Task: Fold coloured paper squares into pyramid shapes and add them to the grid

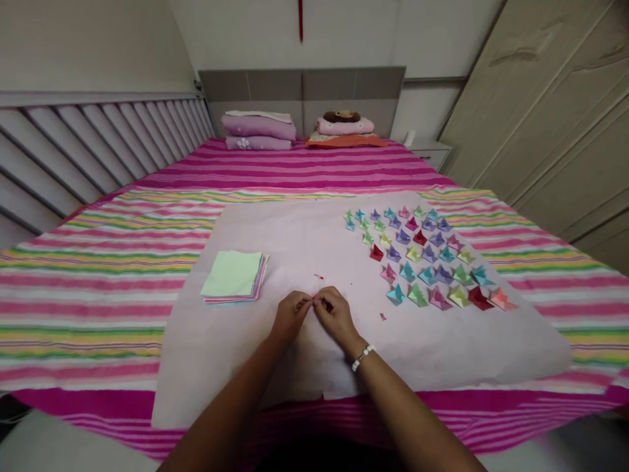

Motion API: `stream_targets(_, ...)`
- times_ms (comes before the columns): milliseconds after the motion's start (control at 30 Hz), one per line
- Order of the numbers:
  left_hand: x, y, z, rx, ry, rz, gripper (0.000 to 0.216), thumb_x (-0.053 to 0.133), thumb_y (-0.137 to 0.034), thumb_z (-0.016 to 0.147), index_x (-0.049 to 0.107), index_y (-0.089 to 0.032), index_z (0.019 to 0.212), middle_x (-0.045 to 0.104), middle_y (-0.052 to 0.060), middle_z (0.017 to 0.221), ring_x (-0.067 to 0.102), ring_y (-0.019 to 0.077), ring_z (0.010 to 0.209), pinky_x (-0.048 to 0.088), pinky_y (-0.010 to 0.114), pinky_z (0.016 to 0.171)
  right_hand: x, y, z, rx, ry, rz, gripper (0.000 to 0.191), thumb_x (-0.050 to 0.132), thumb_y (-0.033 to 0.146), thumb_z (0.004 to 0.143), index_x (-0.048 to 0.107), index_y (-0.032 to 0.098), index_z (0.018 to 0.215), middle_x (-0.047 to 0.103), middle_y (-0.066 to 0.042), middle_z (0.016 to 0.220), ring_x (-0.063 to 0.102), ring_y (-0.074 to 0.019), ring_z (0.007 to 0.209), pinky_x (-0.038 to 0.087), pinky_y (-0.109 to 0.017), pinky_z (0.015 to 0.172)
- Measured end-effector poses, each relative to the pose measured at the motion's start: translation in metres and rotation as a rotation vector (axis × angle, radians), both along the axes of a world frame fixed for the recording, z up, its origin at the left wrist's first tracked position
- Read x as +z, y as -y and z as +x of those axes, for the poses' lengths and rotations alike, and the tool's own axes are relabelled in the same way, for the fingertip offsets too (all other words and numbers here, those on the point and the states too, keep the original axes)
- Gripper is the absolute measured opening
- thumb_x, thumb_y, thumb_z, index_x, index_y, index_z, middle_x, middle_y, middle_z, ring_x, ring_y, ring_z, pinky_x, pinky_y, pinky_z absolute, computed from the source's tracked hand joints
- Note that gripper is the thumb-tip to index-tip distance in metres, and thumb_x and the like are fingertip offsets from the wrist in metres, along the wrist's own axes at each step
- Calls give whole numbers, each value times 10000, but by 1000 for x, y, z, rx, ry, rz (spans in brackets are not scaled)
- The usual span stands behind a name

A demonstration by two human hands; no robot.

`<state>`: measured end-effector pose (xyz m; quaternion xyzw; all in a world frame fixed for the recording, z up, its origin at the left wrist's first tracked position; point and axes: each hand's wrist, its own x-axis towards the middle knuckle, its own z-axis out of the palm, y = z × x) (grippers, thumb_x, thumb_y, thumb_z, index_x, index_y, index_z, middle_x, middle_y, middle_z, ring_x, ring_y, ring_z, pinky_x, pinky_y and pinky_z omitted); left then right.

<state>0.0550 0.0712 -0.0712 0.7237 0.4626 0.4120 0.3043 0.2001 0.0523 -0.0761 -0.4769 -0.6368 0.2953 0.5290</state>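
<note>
My left hand (291, 315) and my right hand (335, 314) meet fingertip to fingertip over a pale pink sheet (255, 354) spread on the bed. Both are pinched on a tiny pink paper piece (314, 301), mostly hidden by the fingers. A white bead bracelet (362, 357) circles my right wrist. To the left lies a stack of coloured paper squares (234, 276), pale green on top. To the right, several small folded paper shapes (422, 259) in many colours sit in rows on the sheet.
The bed has a pink, green and yellow striped cover (88, 288). Folded purple bedding (258, 131) and a pink pillow pile (346, 131) lie by the headboard. A slatted rail (73, 151) runs along the left, a wardrobe (555, 111) stands right. Small red paper scraps (382, 317) lie near my hands.
</note>
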Motion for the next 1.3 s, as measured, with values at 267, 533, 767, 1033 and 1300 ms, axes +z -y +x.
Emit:
stream_targets(267,-2,0,-1,13,3,-34,107,549,-221,817,647,-181,802,674,26,795,637,154,750,517,279,693,-2,0,2,-5,-20,-19,96,535,183,833,610,213,781,552,-34,832,491,-163,678,392,-290,620)
stream_targets(533,-4,2,0,20,-17,-45,90,536,-226,826,620,-195,827,653,14,800,615,151,759,500,285,719,-3,1,2,19,-8,-43,117,525,193,852,618,228,790,557,-44,844,504,-190,760,398,-310,670)
stream_targets(767,-7,3,2,53,-10,-60,87,522,-253,844,584,-192,843,624,16,794,608,149,734,495,278,689,0,2,3,5,-20,-54,114,509,216,861,580,225,773,545,-39,822,499,-186,745,391,-306,665)
stream_targets(1033,-6,2,6,-2,-40,-39,77,511,-202,822,585,-200,844,601,10,826,566,142,756,464,268,704,0,2,3,-4,-24,-52,115,513,191,848,577,221,758,542,-35,821,499,-179,728,387,-301,654)
stream_targets(1300,-5,2,5,-6,-36,-61,61,508,-214,821,564,-204,843,598,2,809,561,143,733,455,268,697,0,2,3,-29,-40,-39,118,504,163,832,559,220,744,536,-23,790,496,-172,707,384,-291,644)
